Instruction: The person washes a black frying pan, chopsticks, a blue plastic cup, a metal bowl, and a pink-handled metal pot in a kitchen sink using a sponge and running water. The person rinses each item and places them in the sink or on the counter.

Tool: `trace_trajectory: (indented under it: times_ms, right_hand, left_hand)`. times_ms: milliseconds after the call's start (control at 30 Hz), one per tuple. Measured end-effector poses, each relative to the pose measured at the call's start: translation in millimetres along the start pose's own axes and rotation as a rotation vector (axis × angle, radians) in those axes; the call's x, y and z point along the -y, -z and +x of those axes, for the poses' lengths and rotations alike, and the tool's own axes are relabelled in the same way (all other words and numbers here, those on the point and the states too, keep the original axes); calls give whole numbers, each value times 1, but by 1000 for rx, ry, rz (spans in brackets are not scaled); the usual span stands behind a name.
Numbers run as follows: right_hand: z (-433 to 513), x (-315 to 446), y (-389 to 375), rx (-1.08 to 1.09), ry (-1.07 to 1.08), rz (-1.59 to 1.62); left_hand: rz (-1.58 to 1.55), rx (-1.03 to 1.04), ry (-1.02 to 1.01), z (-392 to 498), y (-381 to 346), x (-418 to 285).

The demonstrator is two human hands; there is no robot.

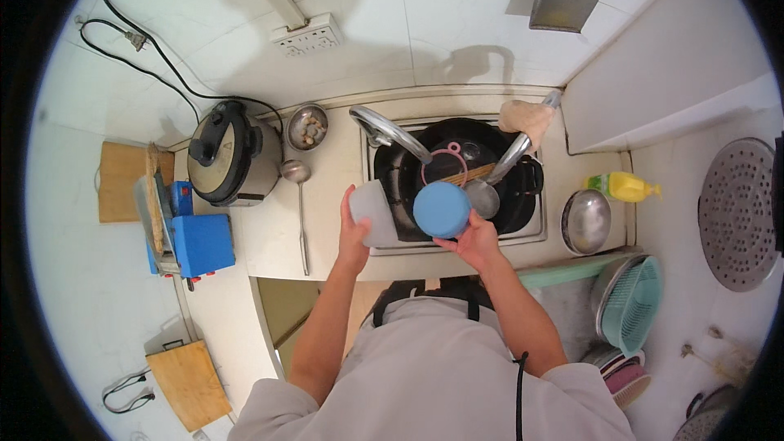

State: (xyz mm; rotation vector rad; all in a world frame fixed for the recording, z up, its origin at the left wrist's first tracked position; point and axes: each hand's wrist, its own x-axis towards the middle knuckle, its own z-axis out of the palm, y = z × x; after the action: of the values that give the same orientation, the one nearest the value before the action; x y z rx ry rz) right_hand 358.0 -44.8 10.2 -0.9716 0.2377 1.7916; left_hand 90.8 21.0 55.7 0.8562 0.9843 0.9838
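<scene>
My left hand (355, 239) grips a flat grey piece (376, 213), a cloth or sponge, at the sink's left front edge. Held in my right hand (478, 240) is a round blue item (441, 209), an upturned bowl or a lid. It covers part of the black wok (520, 208) in the steel sink (542, 229). Beyond it, a pink ring with a small loop (454, 147), several wooden chopsticks (484, 171) and a metal ladle (482, 199) lie in the wok. The curved chrome faucet (392, 130) reaches over them.
Left on the counter are an electric pressure cooker (236, 156), a small metal bowl with food pieces (307, 127) and a long-handled ladle (301, 214). A blue knife holder (205, 245) stands beyond. At right are a metal bowl (587, 222) and a yellow bottle (625, 187).
</scene>
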Motion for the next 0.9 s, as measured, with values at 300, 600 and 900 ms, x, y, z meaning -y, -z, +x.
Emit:
trace_trajectory:
  times_ms: [300,600,900]
  right_hand:
    - [-6,-24,3,-275,147,-304]
    - [-35,-43,-53,34,519,-621]
    - [-63,-17,-82,387,631,-1140]
  left_hand:
    - [1225,-86,-328,5,-23,-29]
    - [-249,65,297,10,-28,-6]
    - [-345,209,369,-9,-59,2]
